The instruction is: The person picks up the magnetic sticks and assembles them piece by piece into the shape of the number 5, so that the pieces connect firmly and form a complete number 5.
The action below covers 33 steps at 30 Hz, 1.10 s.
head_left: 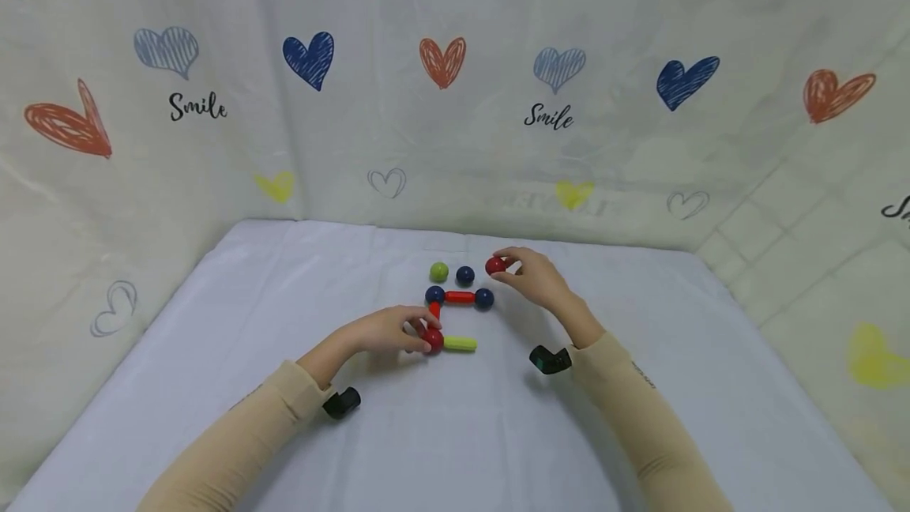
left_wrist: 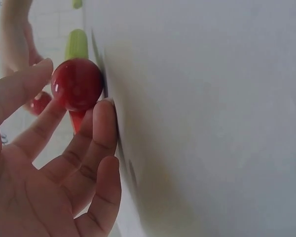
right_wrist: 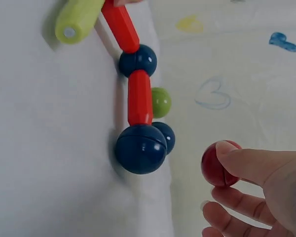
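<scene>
My left hand (head_left: 391, 330) holds a red ball (head_left: 433, 340) between thumb and fingers at the near corner of a joined chain. A yellow-green rod (head_left: 460, 344) sticks out from this ball to the right. Also from it, a red rod (head_left: 434, 311) leads to a dark blue ball (head_left: 435, 295). From there a second red rod (right_wrist: 140, 98) runs to another dark blue ball (right_wrist: 141, 149). Beyond the chain's right end, my right hand (head_left: 532, 276) pinches a loose red ball (right_wrist: 220, 164) by thumb and fingertips, apart from the other pieces.
Behind the chain lie a loose green ball (head_left: 439, 272) and a loose dark blue ball (head_left: 465, 276). A white cloth (head_left: 455, 433) covers the table, and a heart-printed curtain (head_left: 483, 148) hangs at its back. Black wrist cameras (head_left: 550, 359) stick out at both wrists.
</scene>
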Each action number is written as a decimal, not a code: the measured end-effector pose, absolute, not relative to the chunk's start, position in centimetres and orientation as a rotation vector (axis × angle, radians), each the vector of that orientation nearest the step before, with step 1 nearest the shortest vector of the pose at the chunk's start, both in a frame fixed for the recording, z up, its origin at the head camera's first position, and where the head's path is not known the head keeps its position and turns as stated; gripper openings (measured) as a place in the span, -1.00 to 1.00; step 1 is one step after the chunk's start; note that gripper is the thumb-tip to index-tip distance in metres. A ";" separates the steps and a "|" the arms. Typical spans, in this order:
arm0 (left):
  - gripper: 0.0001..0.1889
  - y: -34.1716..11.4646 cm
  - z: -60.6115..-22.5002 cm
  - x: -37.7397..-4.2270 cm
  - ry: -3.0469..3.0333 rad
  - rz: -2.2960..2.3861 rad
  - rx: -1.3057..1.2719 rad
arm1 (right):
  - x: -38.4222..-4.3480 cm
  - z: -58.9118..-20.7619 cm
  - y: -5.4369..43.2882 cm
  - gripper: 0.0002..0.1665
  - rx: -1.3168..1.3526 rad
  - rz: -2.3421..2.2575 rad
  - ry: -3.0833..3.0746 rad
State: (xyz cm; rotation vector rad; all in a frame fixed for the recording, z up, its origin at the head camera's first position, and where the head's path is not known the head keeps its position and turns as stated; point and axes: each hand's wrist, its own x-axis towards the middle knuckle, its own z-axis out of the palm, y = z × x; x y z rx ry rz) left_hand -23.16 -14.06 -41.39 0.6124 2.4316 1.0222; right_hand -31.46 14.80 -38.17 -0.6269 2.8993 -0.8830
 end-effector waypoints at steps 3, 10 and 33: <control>-0.65 -14.0 -41.3 -23.1 2.446 1.021 0.616 | -30.3 -37.7 15.2 -0.47 -0.674 -0.880 2.901; -0.65 -13.9 -41.6 -23.0 2.449 1.012 0.623 | -27.6 -37.9 16.3 -0.48 -0.753 -0.879 2.868; -0.71 -13.7 -41.5 -23.2 2.473 1.034 0.594 | -25.4 -41.5 17.6 -0.54 -0.861 -0.888 2.654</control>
